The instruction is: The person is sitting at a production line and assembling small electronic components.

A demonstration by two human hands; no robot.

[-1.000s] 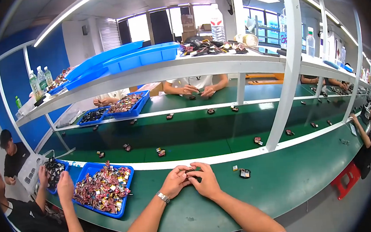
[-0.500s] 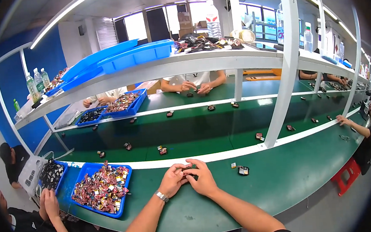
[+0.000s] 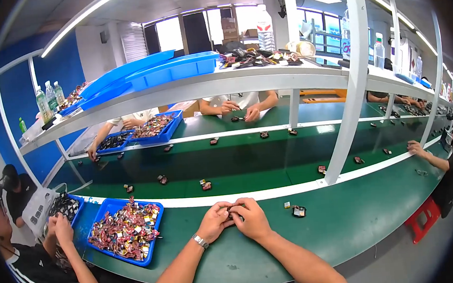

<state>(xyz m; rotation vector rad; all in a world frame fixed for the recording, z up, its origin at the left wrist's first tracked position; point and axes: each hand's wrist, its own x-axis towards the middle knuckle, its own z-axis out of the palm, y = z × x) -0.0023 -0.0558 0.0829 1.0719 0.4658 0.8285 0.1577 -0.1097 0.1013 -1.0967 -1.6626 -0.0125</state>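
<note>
My left hand, with a metal watch at its wrist, and my right hand meet over the green worktop. The fingers of both are closed together on one small dark part; its kind is mostly hidden by them. To the right of my right hand lies a small black piece with a pale label, and just beside it a tiny pale square. Left of my left hand stands a blue tray heaped with small reddish pieces with yellow and white bits.
Beyond a white rail runs a dark green conveyor belt carrying scattered small pieces. A white post rises at right to a shelf. At left a co-worker's hands work near another blue tray; other people sit opposite and at right.
My hands stay together on the dark part, with the right fingers now curled lower around it. Pieces on the belt have shifted slightly right; a person opposite has reached toward the belt at left.
</note>
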